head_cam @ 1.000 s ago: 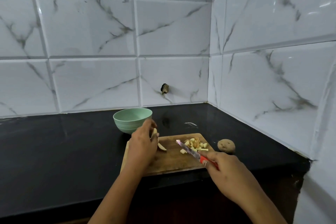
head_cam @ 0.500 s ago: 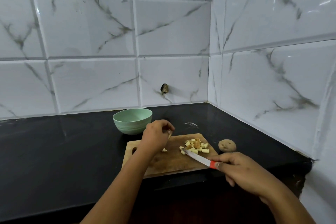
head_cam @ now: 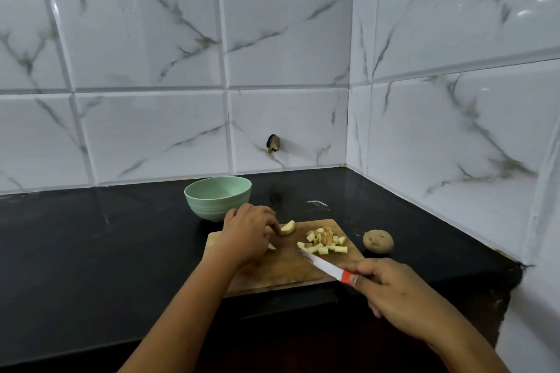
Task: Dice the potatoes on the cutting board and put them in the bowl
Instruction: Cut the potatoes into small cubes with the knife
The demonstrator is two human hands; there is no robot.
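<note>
1. Your right hand [head_cam: 403, 297] is nearest, with its fingers curled round the red handle of the knife [head_cam: 325, 266]. The blade points far-left over the cutting board [head_cam: 281, 269].
2. Your left hand [head_cam: 248, 236] rests on the board's left part. Its curled fingertips meet a potato wedge [head_cam: 288, 227] and seem to pinch it, though the thumb is hidden.
3. The diced potato [head_cam: 325, 241] is heaped on the board's far right, just beside the knife tip.
4. A whole potato [head_cam: 378, 241] lies on the table [head_cam: 91, 251], just right of the board.
5. The green bowl [head_cam: 212, 209] stands farthest, behind your left hand.
</note>
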